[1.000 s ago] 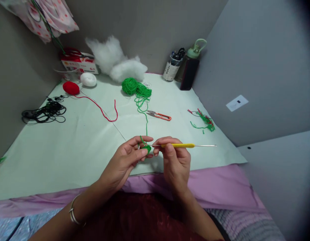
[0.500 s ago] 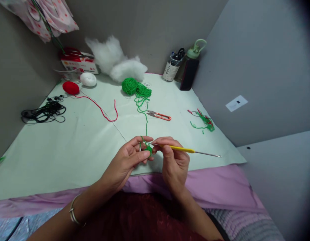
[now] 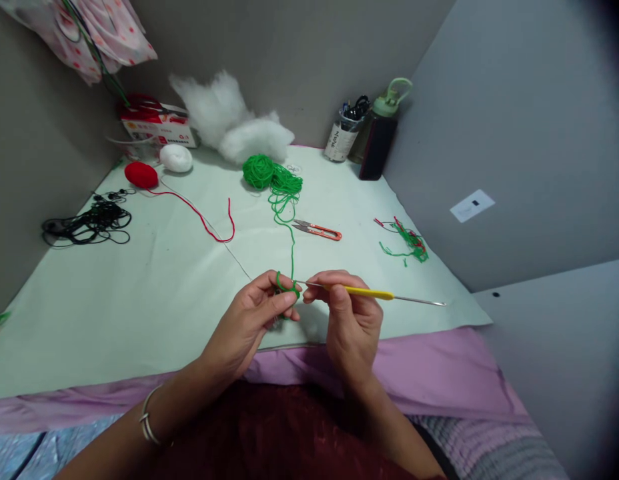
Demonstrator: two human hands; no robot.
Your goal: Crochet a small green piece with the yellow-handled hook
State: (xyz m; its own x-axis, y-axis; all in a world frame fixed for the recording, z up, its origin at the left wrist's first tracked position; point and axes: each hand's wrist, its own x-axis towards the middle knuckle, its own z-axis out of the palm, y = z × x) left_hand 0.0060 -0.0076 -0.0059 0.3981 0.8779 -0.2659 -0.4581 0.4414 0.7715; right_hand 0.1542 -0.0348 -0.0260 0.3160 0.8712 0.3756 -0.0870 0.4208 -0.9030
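Note:
My left hand (image 3: 247,323) pinches a small green crocheted piece (image 3: 294,291) between thumb and fingers, with green yarn looped over a finger. In my right hand (image 3: 353,327) is a crochet hook with a yellow handle (image 3: 369,292), held like a pen; its left tip meets the green loops, and its other metal end points right. A green strand (image 3: 292,250) runs from the piece up to the green yarn ball (image 3: 258,171) and loose coils beside it. Part of the green piece is hidden by my left fingers.
Orange thread snips (image 3: 319,231) lie above my hands. Yarn scraps (image 3: 412,243) are at the right, black cord (image 3: 97,221) at the left. Red yarn (image 3: 141,175), white yarn (image 3: 176,159), stuffing (image 3: 254,137), a pen cup (image 3: 341,139) and a bottle (image 3: 387,103) stand farther back.
The hook has shifted slightly right, its right end a little higher. My left fingers have drawn in slightly, and the green piece now sits a bit higher and is more covered.

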